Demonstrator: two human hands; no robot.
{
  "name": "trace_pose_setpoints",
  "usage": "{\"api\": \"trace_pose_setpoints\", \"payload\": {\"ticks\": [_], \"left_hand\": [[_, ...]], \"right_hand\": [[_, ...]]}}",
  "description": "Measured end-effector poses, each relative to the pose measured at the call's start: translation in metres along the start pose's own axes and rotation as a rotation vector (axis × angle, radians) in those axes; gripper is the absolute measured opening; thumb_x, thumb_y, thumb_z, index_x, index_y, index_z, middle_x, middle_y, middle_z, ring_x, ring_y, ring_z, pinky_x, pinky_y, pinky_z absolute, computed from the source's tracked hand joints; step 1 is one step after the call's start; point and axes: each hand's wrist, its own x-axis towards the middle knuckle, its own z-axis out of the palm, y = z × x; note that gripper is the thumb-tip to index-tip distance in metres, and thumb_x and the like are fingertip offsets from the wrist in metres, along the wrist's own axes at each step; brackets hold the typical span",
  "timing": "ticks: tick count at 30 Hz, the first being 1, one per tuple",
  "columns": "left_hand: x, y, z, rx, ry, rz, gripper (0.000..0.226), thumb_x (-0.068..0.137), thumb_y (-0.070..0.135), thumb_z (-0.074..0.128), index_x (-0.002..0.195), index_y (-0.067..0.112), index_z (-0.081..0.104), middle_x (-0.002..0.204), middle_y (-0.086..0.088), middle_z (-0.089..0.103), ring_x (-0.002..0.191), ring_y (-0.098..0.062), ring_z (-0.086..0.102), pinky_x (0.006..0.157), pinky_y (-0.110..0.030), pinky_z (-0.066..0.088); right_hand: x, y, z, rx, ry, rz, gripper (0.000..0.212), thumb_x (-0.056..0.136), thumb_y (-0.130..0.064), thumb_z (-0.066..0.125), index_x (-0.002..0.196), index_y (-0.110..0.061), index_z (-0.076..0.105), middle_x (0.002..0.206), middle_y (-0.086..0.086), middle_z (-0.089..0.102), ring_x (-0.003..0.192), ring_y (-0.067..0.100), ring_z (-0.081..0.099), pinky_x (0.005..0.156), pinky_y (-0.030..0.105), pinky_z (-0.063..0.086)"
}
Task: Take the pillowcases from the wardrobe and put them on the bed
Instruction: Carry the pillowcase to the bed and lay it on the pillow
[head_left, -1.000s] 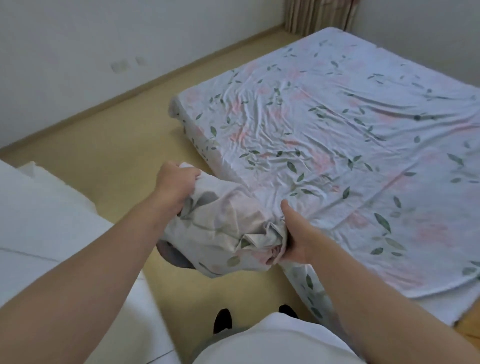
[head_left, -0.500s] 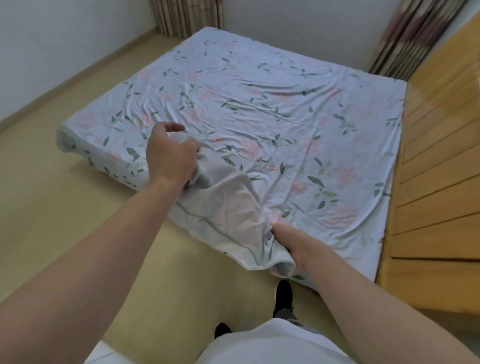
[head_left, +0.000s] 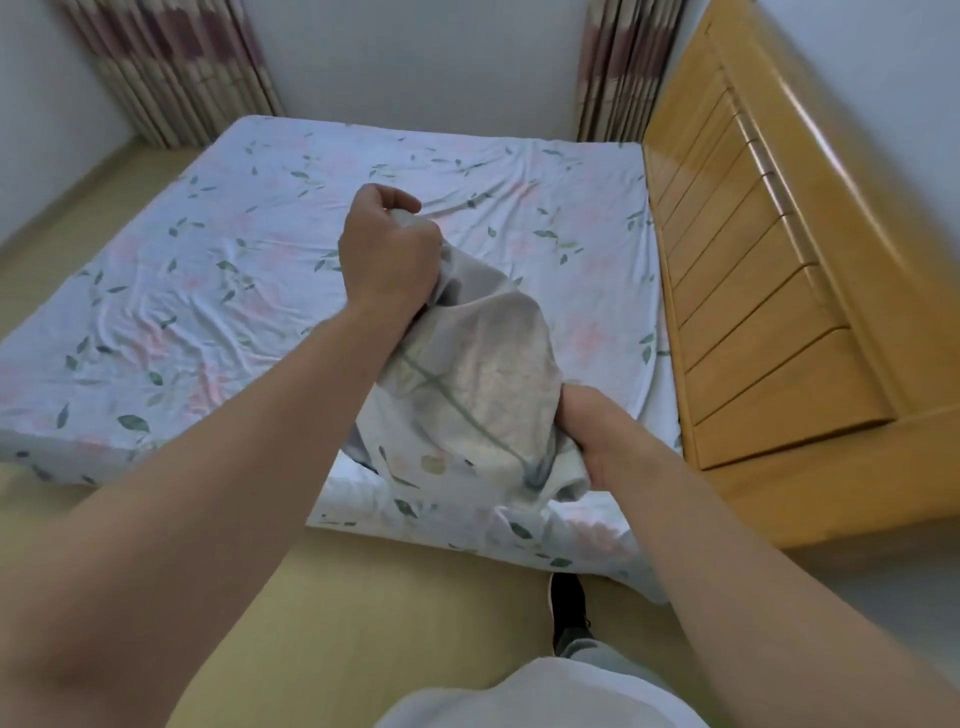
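A bundle of pale pillowcases (head_left: 478, 384) with green stems and leaves hangs between both my hands, above the near corner of the bed (head_left: 223, 291). My left hand (head_left: 387, 249) grips the upper end in a fist. My right hand (head_left: 597, 436) clutches the lower end, by the bed's near right corner. The bed carries a light blue sheet with leaf and pink flower print, slightly wrinkled. No wardrobe is in view.
A wooden headboard (head_left: 769, 291) with slats runs along the bed's right side. Patterned curtains (head_left: 176, 67) hang at the far wall on both sides. Yellowish floor (head_left: 363, 623) lies in front of the bed, with my dark shoe (head_left: 569, 608) on it.
The view has swung right and moved closer to the bed. Both hands carried the pillowcases from over the floor to above the bed's near corner, and the left hand rose.
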Motion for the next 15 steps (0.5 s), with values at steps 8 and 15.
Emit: {"api": "trace_pose_setpoints", "payload": {"ticks": [8, 15], "left_hand": [[0.065, 0.07, 0.159, 0.086, -0.35, 0.16, 0.023, 0.072, 0.015, 0.052, 0.084, 0.035, 0.052, 0.069, 0.002, 0.065, 0.072, -0.023, 0.067, 0.074, -0.04, 0.058], [0.114, 0.094, 0.251, 0.045, -0.261, 0.386, 0.016, 0.088, 0.019, 0.061, 0.099, 0.028, 0.053, 0.08, 0.021, 0.056, 0.071, 0.006, 0.053, 0.067, -0.01, 0.042]], "right_hand": [[0.076, -0.129, -0.088, 0.07, 0.378, -0.247, 0.034, 0.104, -0.022, 0.037, 0.118, -0.007, 0.064, 0.111, 0.015, 0.071, 0.106, 0.034, 0.067, 0.087, 0.042, 0.057], [0.12, -0.237, -0.187, -0.36, 0.73, -0.663, 0.02, 0.094, -0.02, 0.048, 0.113, -0.016, 0.051, 0.103, 0.001, 0.061, 0.09, 0.021, 0.06, 0.077, 0.04, 0.053]]}}
